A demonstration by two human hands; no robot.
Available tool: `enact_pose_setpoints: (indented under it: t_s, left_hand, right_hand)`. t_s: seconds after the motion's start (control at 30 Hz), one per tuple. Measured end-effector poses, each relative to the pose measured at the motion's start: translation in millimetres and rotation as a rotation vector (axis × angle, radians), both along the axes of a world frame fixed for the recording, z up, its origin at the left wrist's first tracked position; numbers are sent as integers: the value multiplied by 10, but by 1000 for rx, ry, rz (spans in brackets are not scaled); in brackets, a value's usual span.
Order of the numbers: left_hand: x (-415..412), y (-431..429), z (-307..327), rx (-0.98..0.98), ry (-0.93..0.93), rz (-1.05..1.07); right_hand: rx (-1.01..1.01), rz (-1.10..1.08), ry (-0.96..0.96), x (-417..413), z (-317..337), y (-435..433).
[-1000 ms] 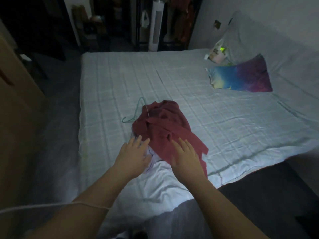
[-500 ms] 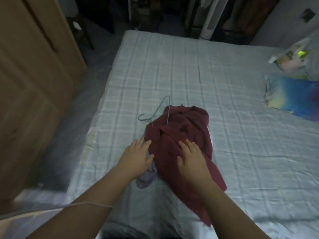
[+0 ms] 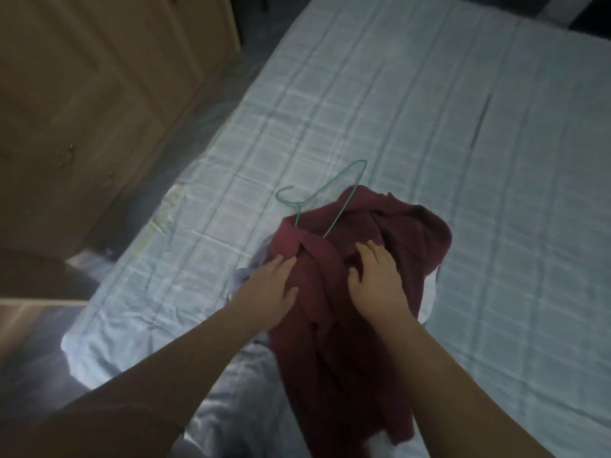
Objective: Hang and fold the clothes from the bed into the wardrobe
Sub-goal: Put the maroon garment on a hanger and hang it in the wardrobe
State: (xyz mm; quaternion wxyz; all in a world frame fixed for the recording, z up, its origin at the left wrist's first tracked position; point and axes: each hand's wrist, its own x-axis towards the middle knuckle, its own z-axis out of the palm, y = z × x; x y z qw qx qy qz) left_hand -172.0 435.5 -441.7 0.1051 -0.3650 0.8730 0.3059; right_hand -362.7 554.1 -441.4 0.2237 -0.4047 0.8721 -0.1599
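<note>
A crumpled dark red garment (image 3: 406, 233) lies in a heap on the bed (image 3: 429, 104), its lower part trailing over the near edge. A thin green wire hanger (image 3: 322, 193) sticks out from under its far side. A pale lilac garment (image 3: 243, 276) peeks out beneath the heap on the left. My left hand (image 3: 269, 289) lies flat on the left side of the red garment, fingers apart. My right hand (image 3: 377, 276) rests on top of it with fingers spread, pressing into the cloth without a clear grip.
A wooden wardrobe (image 3: 92, 94) with closed doors stands to the left, separated from the bed by a narrow strip of grey floor (image 3: 185, 137). The checked pale sheet stretches far and right of the heap.
The view has swung down and to the left, losing the pillow and bag on the right. Both hands have slid a little further onto the red garment.
</note>
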Motion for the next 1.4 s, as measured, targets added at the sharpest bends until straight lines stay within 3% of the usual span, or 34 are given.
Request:
enact_pose_setpoints:
  t_s: [0.1, 0.33, 0.43, 0.57, 0.67, 0.83, 1.03, 1.2, 1.4]
  left_hand:
    - [-134, -94, -267, 17, 22, 107]
    - [-490, -868, -955, 152, 49, 688]
    - [-598, -1095, -1263, 209, -13, 766]
    - [-741, -1327, -1548, 384, 46, 862]
    - [-787, -1454, -1643, 407, 41, 822]
    - [-783, -1550, -1657, 433, 75, 652]
    - [-650, -1521, -1529, 969, 268, 873]
    - [-654, -1558, -1400, 688, 386, 737]
    - [-831, -1476, -1517, 285, 245, 609]
  right_hand:
    - [7, 17, -54, -122, -261, -138]
    - [-29, 47, -89, -627, -578, -457]
    - [-51, 20, -145, -840, -670, -738]
    - [52, -198, -491, -769, -910, -1176]
    - [221, -192, -438, -636, -1129, -1404]
    - [246, -255, -457, -532, -1350, -1554]
    - [191, -307, -546, -454, -1346, -1541]
    - [173, -144, -529, -474, -1218, -1506]
    - [-43, -106, -184, -1065, -1125, -1449]
